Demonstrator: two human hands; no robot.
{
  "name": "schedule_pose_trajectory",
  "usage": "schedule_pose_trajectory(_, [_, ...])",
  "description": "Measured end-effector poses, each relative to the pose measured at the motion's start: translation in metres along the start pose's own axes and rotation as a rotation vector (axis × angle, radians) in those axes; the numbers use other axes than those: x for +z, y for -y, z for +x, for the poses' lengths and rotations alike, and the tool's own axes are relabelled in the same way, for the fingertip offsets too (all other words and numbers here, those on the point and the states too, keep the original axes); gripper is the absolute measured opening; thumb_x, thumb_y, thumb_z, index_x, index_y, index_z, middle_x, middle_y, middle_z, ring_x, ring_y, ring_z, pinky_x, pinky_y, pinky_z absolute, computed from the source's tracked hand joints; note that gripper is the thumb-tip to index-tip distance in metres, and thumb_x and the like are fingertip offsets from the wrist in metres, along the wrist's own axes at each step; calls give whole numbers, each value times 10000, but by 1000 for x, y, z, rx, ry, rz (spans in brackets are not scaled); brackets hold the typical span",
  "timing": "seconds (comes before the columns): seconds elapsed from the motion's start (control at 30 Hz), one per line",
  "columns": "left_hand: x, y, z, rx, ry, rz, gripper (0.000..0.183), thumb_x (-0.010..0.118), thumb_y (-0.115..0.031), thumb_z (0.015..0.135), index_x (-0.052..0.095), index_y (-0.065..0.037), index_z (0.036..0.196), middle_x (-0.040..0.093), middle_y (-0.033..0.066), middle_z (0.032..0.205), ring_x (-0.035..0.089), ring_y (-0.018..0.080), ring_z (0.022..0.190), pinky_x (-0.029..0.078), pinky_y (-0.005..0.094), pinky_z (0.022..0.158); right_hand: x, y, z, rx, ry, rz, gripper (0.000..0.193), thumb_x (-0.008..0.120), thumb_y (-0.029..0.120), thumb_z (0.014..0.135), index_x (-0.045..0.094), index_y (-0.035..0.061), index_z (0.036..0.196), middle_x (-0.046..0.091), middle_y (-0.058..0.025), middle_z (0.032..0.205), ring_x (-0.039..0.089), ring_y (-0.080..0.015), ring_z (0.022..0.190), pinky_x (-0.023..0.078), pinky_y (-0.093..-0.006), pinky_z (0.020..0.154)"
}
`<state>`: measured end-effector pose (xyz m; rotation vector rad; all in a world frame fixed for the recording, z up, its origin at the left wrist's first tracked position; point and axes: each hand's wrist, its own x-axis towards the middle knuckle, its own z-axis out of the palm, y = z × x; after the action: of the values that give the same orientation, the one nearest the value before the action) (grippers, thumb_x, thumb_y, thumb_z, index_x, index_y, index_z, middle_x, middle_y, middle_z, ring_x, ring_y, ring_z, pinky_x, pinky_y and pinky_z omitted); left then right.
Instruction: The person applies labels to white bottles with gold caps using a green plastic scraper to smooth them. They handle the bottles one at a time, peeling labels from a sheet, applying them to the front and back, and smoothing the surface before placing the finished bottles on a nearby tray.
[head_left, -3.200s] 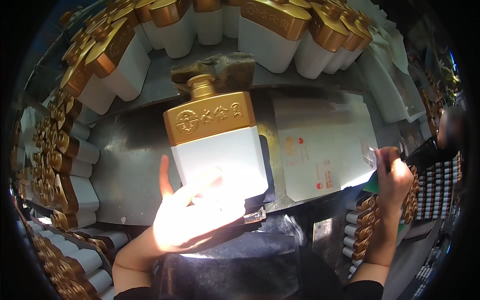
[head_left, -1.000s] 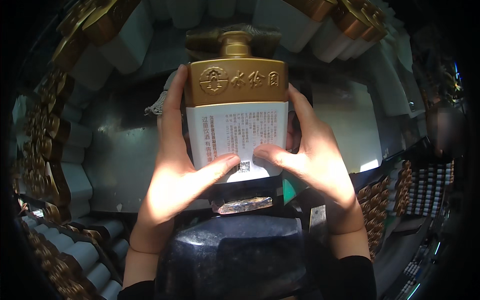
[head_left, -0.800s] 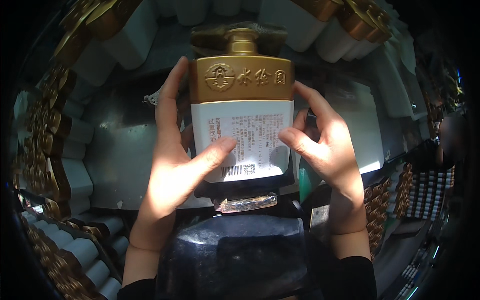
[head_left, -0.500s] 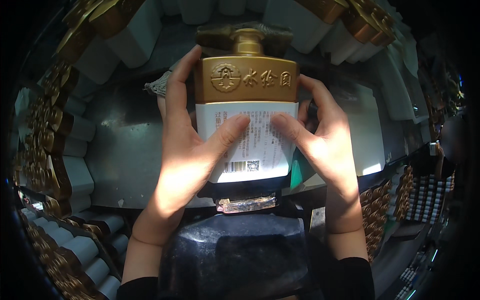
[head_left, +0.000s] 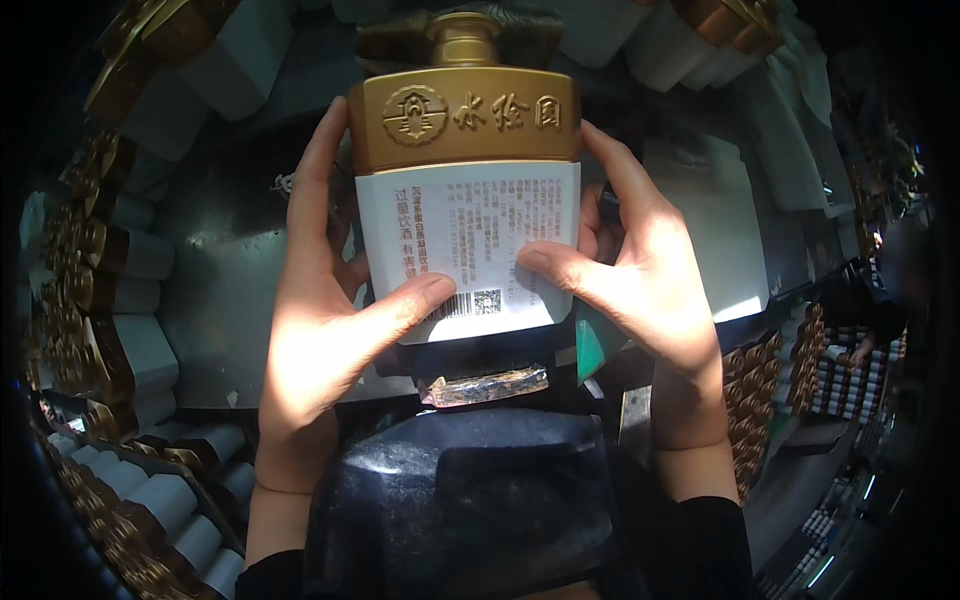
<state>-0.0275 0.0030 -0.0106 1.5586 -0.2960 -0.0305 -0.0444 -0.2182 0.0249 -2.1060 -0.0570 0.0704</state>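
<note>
A flat-sided bottle point(head_left: 468, 230) stands between my hands, its body white and its shoulder and neck gold. Dark raised print, a barcode and a square code cover the white face turned to me. My left hand point(head_left: 325, 300) grips its left side, with the thumb across the lower front. On the other side my right hand point(head_left: 645, 265) clasps the bottle, its thumb against the front face. The rest of the fingers of both hands are partly hidden behind the bottle.
Similar white and gold bottles point(head_left: 100, 270) line the left, far side and lower right. A grey worktop point(head_left: 225, 290) lies beneath, with a pale sheet point(head_left: 735, 230) at right. Near me are a clear-wrapped strip point(head_left: 487, 386), a green piece point(head_left: 592, 350) and a dark glossy surface point(head_left: 470, 500). Another person's hand point(head_left: 861, 352) shows far right.
The bottle has shifted up and left in view and looks slightly larger. Both thumbs have moved farther apart on its front, uncovering more print. My left hand has moved left with it.
</note>
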Motion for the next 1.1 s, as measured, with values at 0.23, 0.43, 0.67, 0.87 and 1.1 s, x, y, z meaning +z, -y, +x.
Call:
schedule_pose_trajectory(0.23, [0,-1,-1,-22,0,-33,1087,805,-267,669,165,-89,1530,371,213,1452,421,354,1328,373,462,1082,0,0,1,-19,5,-14,889,834,211,690,390,-26,1423,490,10,735,486,-67,680,422,-209,646])
schedule_pose_trajectory(0.43, [-5,1,-2,12,67,-110,1011,798,-143,715,199,-122,1529,291,145,1522,325,331,1393,372,462,1099,1,0,2,34,-10,105,836,816,217,722,409,-17,1414,472,14,748,467,-66,706,432,-207,686])
schedule_pose_trajectory(0.67, [-5,-2,-2,-11,66,-117,994,789,-145,729,202,-120,1530,278,148,1532,328,328,1391,383,454,1090,0,-2,0,-1,-18,61,761,791,195,765,428,-26,1397,469,14,747,463,-64,707,432,-213,706])
schedule_pose_trajectory(0.87, [-6,-7,-2,-47,61,-137,971,784,-181,750,205,-113,1527,272,153,1532,322,331,1392,407,454,1072,-3,-1,0,-5,19,134,701,720,226,837,408,-43,1405,469,12,754,472,-73,743,421,-207,756])
schedule_pose_trajectory(1.1, [-5,-2,3,47,-6,-78,904,755,-190,796,217,-98,1518,314,192,1488,378,329,1343,428,457,1057,0,1,3,0,-8,84,734,763,229,796,430,-40,1392,476,13,724,502,-67,708,444,-203,686])
